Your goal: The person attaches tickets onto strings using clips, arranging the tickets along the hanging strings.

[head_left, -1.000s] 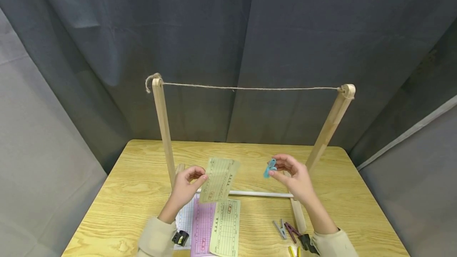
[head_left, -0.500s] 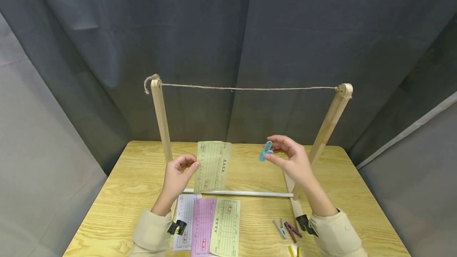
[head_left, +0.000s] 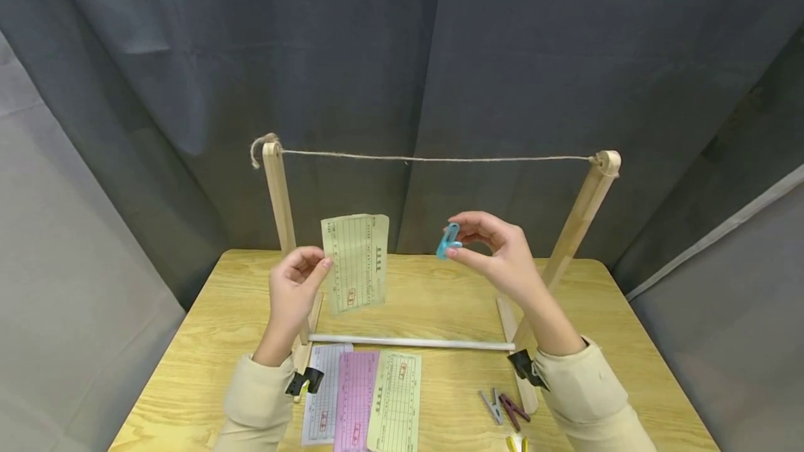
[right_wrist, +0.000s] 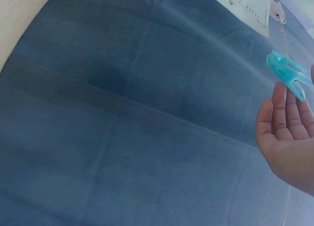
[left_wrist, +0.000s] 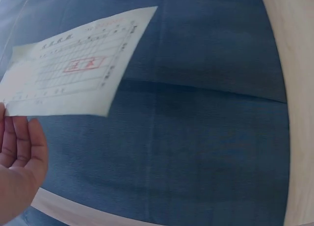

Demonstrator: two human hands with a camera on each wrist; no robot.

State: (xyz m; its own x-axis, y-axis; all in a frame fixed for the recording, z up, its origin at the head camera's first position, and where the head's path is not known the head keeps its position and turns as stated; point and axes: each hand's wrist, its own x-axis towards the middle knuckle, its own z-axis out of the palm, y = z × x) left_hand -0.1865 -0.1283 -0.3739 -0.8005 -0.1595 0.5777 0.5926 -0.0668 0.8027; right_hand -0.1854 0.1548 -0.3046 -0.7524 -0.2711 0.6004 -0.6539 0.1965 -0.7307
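Observation:
My left hand point(head_left: 295, 291) pinches a pale yellow-green printed slip point(head_left: 356, 264) by its left edge, holding it upright above the table. A red stamp on the slip shows in the left wrist view, where the slip point(left_wrist: 78, 69) fans out from the fingertips. Over to the right, my right hand point(head_left: 502, 257) holds a blue clothespin point(head_left: 449, 241) between thumb and fingers. That clothespin point(right_wrist: 287, 74) points away from the fingers in the right wrist view. Both hands are below a twine line point(head_left: 433, 159), apart from it.
Two wooden posts point(head_left: 279, 201) carry the twine, joined low down by a white rod point(head_left: 411, 342). White point(head_left: 323, 396), pink point(head_left: 356, 400) and yellow-green slips point(head_left: 396, 403) lie in front. Grey point(head_left: 492, 407), maroon point(head_left: 515, 411) and yellow clothespins point(head_left: 517, 444) lie at the front right.
Both hands have risen and shifted left, carrying the slip and the blue clothespin toward the twine. The slip has turned more upright. The things on the table have stayed put.

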